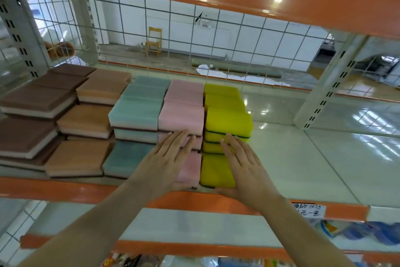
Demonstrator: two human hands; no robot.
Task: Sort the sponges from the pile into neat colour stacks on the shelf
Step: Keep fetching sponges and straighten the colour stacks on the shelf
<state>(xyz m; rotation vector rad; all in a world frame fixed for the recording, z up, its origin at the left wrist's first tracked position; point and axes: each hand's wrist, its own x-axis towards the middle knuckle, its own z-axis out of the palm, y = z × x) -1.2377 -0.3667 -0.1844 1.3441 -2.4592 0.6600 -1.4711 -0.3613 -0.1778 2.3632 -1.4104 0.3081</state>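
Shelf (303,158), white deck w/ orange front rail, is carrying five colour rows of sponges, left to right. Dark brown stacks (32,102) are sitting at far left; tan stacks (86,119) just beside them; teal stacks (136,111) next; pink stacks (184,113) then yellow stacks (227,119), touching side by side near centre. Right half of deck is showing glare only. Wire grid back panel (216,28) is standing behind the rows. Left hand (166,158) is lying flat, fingers straight & together, pressing on the front pink stack, gripping nothing. Right hand (242,165) is lying flat too, fingers straight, resting on the front yellow sponge (214,171), fingertips touching the taller yellow stack behind. Handwritten price tag (307,210) is hanging on the rail at lower right.
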